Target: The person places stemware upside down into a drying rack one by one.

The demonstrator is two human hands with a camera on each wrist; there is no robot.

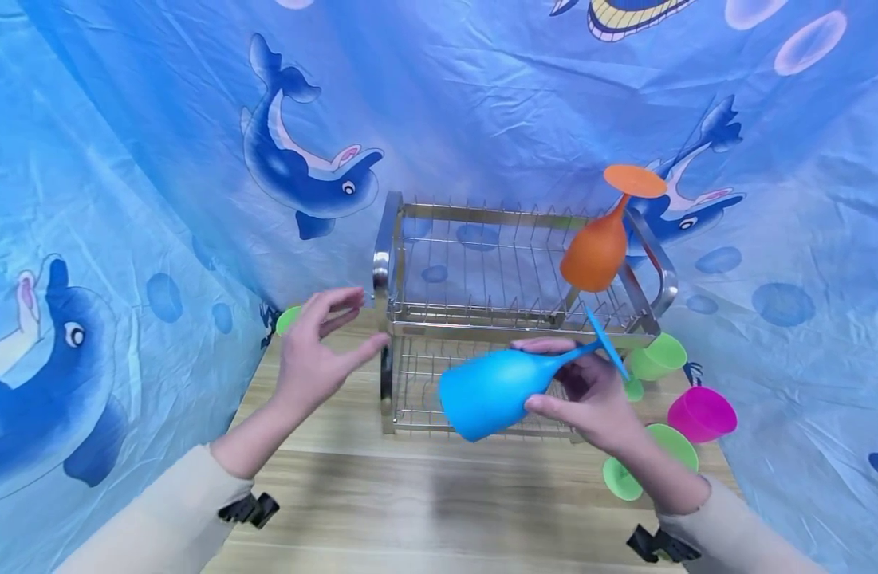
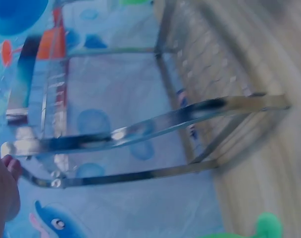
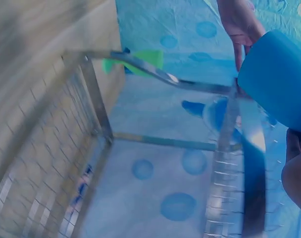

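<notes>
Centre: your right hand (image 1: 585,391) pinches tilted blue plastic goblet (image 1: 494,392) midway, likely for balance; left hand (image 1: 316,343) spread beside two-tier silver metal rack (image 1: 474,325).

Desk (image 1: 395,494): under the rack (image 1: 482,331), with curtain (image 1: 467,96) behind and on both sides.
Upper tier (image 1: 474,312): one goblet (image 1: 595,251), at the right end.
Right grip (image 1: 600,399): before the rack, holding a second goblet (image 1: 485,392).
Left grip (image 1: 313,351): just beside the rack's left end.
Left of rack: third goblet (image 1: 288,320), partly hidden.
Right of rack: fourth goblet (image 1: 657,357) farthest back, then cup (image 1: 702,414), then fifth goblet (image 1: 674,448) in front.
</notes>
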